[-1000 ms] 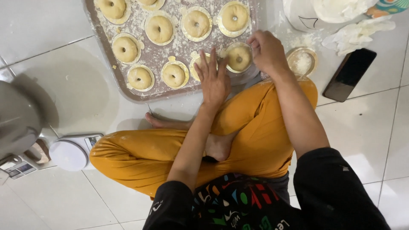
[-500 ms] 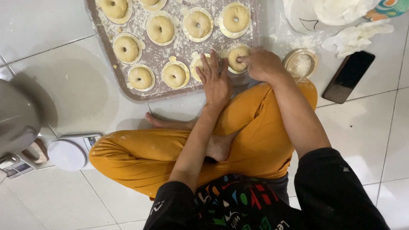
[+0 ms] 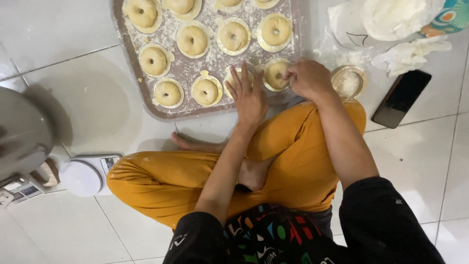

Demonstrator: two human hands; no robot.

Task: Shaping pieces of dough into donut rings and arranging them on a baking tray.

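Left hand (image 3: 249, 95): lying open, flat on the tray (image 3: 183, 105).
Right hand (image 3: 307, 78): closing its fingers on a dough ring (image 3: 274, 74).
Phone (image 3: 400, 98): lying right of it.

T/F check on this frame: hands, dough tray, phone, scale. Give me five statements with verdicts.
1. The right hand touches a dough ring on the tray. True.
2. The left hand lies flat, fingers spread. True.
3. The phone lies on the tray. False: it lies on the floor tiles, right of the tray.
4. The scale sits by the person's left knee. True.
5. The tray holds no dough. False: many rings sit on it.
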